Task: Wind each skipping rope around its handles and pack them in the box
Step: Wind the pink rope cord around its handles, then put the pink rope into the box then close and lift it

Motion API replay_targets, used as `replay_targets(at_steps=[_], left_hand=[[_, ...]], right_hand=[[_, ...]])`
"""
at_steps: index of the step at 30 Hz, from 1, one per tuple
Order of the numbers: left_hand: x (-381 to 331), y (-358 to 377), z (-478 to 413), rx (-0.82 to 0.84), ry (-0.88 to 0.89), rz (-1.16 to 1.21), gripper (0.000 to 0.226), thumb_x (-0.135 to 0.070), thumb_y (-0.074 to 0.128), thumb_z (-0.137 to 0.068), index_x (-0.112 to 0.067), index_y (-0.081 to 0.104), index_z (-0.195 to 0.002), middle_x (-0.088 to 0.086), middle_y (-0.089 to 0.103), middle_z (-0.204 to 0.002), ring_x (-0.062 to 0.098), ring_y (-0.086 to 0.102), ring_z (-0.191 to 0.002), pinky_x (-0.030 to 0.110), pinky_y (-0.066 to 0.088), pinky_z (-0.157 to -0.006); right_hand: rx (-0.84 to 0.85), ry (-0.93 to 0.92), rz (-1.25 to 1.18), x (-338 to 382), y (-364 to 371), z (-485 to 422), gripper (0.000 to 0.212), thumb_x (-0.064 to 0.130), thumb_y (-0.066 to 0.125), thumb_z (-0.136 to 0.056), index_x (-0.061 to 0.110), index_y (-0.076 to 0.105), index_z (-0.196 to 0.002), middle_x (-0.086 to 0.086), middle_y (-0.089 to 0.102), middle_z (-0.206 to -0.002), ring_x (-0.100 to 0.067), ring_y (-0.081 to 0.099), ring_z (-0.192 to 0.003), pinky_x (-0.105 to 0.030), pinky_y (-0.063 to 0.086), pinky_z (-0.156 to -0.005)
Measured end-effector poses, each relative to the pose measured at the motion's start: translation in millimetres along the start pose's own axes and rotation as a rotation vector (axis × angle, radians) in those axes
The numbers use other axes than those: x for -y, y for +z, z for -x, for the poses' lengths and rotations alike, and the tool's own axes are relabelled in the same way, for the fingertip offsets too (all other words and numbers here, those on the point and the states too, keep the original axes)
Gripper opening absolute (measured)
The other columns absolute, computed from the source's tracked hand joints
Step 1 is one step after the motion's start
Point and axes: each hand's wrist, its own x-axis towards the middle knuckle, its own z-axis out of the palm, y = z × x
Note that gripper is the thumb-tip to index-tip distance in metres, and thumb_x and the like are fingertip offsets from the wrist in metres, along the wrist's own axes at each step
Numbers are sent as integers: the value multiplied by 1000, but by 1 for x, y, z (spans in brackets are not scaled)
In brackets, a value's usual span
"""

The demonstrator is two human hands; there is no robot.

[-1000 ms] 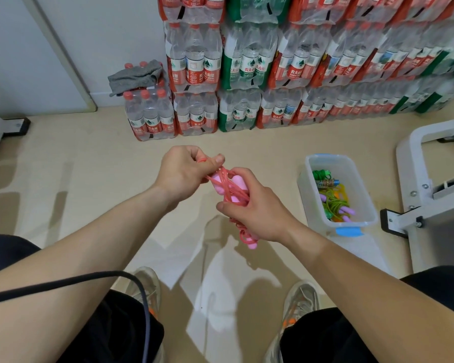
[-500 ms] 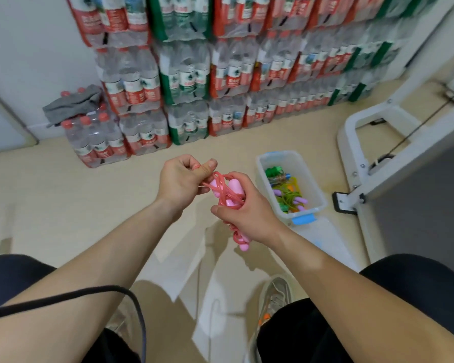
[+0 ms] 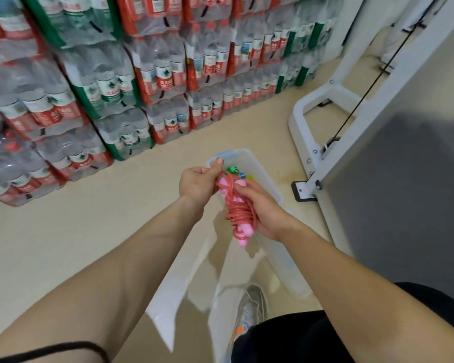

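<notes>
A pink skipping rope (image 3: 237,208) is wound in loops around its two pink handles. My right hand (image 3: 262,208) grips the bundle around its middle. My left hand (image 3: 200,182) pinches the rope's upper end between thumb and fingers, touching the top of the bundle. Both hands hold it directly above the clear plastic box (image 3: 249,158) on the floor. Inside the box a green rope (image 3: 232,170) and bits of other coloured ropes show behind the bundle; most of the box is hidden by my hands.
Shrink-wrapped packs of water bottles (image 3: 152,82) are stacked along the wall on the left and at the back. A white metal frame (image 3: 323,142) with a grey panel stands to the right. The box's clear lid (image 3: 283,260) lies by my shoe (image 3: 252,310).
The view has swung to the right and my hands have carried the pink bundle rightward, from beside the box to over it. Both hands keep their hold.
</notes>
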Motion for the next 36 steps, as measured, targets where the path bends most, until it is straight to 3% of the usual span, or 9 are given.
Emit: replay_targets(at_steps=[2, 6, 9, 14, 17, 21, 26, 31, 36], left_hand=[[6, 12, -14, 1, -57, 82, 41, -34, 69, -94, -3, 65, -68, 8, 65, -60, 20, 62, -60, 30, 59, -73], [26, 34, -38, 23, -142, 133, 26, -20, 52, -103, -7, 65, -84, 3, 66, -66, 14, 63, -53, 24, 55, -56], [55, 43, -58, 28, -165, 12, 16, -7, 47, -99, -13, 61, -96, 6, 66, -81, 16, 63, -57, 26, 54, -56], [91, 54, -88, 90, -250, 57, 18, -6, 43, -102, -9, 60, -100, 5, 63, -79, 20, 60, -67, 23, 50, -54], [107, 56, -106, 143, -257, 8, 21, -1, 47, -99, -9, 64, -89, 5, 63, -75, 11, 58, -56, 17, 49, -50], [130, 42, -132, 161, -217, -112, 23, -1, 49, -97, -12, 66, -85, 7, 66, -81, 15, 62, -69, 17, 54, -59], [159, 15, -150, -84, 3, -491, 13, -17, 61, -88, -24, 63, -99, -6, 67, -87, 27, 68, -83, 41, 58, -81], [153, 13, -143, 39, -419, -196, 32, -16, 67, -94, -7, 52, -121, 10, 65, -91, 26, 64, -72, 36, 58, -69], [146, 8, -121, 60, -451, -130, 8, -8, 60, -96, -6, 67, -96, 7, 59, -72, 22, 59, -63, 30, 54, -65]], right_hand=[[-30, -1, -21, 2, -12, -17, 38, 30, 58, -100, 2, 57, -126, -13, 63, -96, -22, 63, -68, -32, 54, -58], [-163, 11, 29, -6, -34, -58, 39, 39, 74, -87, 14, 63, -116, -19, 71, -111, -38, 71, -90, -55, 56, -80], [-312, 5, 121, -21, -54, -93, 18, 31, 75, -89, 26, 64, -102, -7, 72, -105, -26, 72, -87, -52, 59, -87], [-363, 5, 323, -47, -72, -145, 22, 32, 75, -87, 32, 66, -108, 4, 71, -100, -16, 70, -86, -30, 55, -75], [-331, 34, 438, -69, -75, -176, 33, 29, 74, -85, 30, 69, -118, -2, 73, -107, -20, 70, -94, -36, 57, -87], [-365, 83, 602, -82, -73, -194, 46, 40, 73, -86, 26, 63, -128, 2, 68, -107, -21, 65, -101, -39, 54, -93], [-590, -53, 978, -92, -74, -174, 40, 43, 59, -90, 27, 61, -127, -4, 58, -120, -26, 54, -115, -41, 49, -92], [-999, 242, 705, -114, -73, -131, 47, 31, 63, -89, 12, 49, -130, -14, 46, -136, -35, 45, -126, -46, 44, -96], [-859, 378, 291, -134, -40, -114, 47, 28, 58, -99, 8, 40, -138, -17, 55, -139, -37, 55, -124, -36, 41, -89]])
